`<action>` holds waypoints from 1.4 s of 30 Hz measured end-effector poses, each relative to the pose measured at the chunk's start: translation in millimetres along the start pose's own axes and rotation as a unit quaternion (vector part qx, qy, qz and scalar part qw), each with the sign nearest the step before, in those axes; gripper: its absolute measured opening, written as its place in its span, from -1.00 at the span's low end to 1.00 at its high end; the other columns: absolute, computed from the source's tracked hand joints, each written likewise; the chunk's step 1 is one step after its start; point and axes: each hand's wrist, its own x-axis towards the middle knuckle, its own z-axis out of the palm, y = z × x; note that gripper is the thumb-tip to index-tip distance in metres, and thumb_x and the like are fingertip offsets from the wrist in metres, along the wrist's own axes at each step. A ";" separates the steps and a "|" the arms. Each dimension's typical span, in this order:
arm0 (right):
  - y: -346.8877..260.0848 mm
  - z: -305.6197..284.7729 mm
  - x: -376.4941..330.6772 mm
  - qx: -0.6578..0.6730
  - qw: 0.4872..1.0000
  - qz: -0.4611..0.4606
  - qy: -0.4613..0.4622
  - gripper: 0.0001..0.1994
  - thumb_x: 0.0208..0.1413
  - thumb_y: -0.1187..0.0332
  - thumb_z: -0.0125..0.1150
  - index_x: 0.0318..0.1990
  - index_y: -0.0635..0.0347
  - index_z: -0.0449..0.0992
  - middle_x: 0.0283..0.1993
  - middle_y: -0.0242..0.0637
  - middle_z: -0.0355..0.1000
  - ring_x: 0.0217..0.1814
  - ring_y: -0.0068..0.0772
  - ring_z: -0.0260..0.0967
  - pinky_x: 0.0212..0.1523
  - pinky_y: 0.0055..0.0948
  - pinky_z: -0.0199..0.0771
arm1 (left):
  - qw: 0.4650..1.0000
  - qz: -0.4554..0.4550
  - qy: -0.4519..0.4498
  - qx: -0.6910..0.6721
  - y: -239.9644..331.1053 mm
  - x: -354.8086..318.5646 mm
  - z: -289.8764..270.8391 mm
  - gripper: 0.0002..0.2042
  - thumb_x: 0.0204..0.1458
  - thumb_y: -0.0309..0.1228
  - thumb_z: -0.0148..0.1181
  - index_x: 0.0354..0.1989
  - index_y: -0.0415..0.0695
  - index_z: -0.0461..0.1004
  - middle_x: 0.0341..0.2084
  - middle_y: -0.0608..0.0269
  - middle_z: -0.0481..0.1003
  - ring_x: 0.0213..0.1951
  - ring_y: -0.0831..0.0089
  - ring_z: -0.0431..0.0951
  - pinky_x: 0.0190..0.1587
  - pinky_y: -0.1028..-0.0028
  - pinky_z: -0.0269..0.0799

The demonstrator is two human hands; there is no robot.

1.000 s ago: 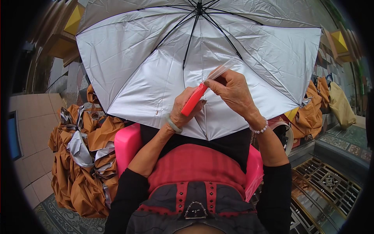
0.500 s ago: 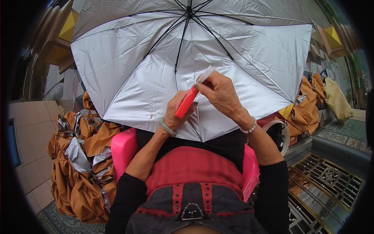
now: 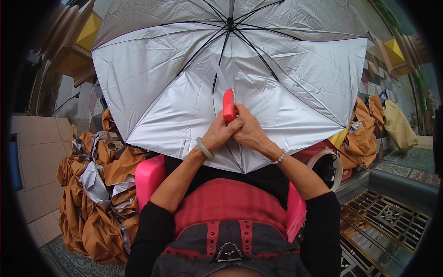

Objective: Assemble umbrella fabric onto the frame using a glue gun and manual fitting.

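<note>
A red oblong object [image 3: 228, 105], whose exact kind I cannot make out, stands up between my hands in front of me. A pale, translucent strip [image 3: 219, 69] shows just beyond its far end. My left hand [image 3: 220, 133] is closed around its lower part. Against it, my right hand [image 3: 249, 131] is closed too, the thumbs meeting below the red object; some fingers are hidden. Behind and beneath my hands spreads an opened umbrella [image 3: 161, 113] with a silver inner side. Its black ribs [image 3: 251, 50] fan out from a hub [image 3: 230, 24] at the top.
Brown and silver folded fabric [image 3: 94, 207] is heaped on the left, with more brown fabric [image 3: 361, 141] on the right. A pink chair arm [image 3: 150, 177] is beside my left forearm. Near my right forearm stands a white-rimmed round container [image 3: 339, 168]. A beige bag [image 3: 398, 122] lies farther right.
My right hand has come down from the strip to join the left around the red object. The object has turned more upright. The umbrella sits slightly lower in view.
</note>
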 end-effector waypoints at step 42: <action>31.4 -1.2 26.9 0.382 0.897 0.203 0.093 -0.74 0.01 0.41 0.03 -0.18 0.41 0.32 -0.37 -0.16 0.45 -0.39 -0.37 0.48 -0.41 -0.44 0.55 | 0.894 0.106 0.283 0.331 -70.6 89.6 -45.7 -0.82 -0.05 -0.38 0.05 -0.43 -0.24 0.50 -0.61 0.11 0.48 -0.56 0.30 0.47 -0.43 0.38 0.36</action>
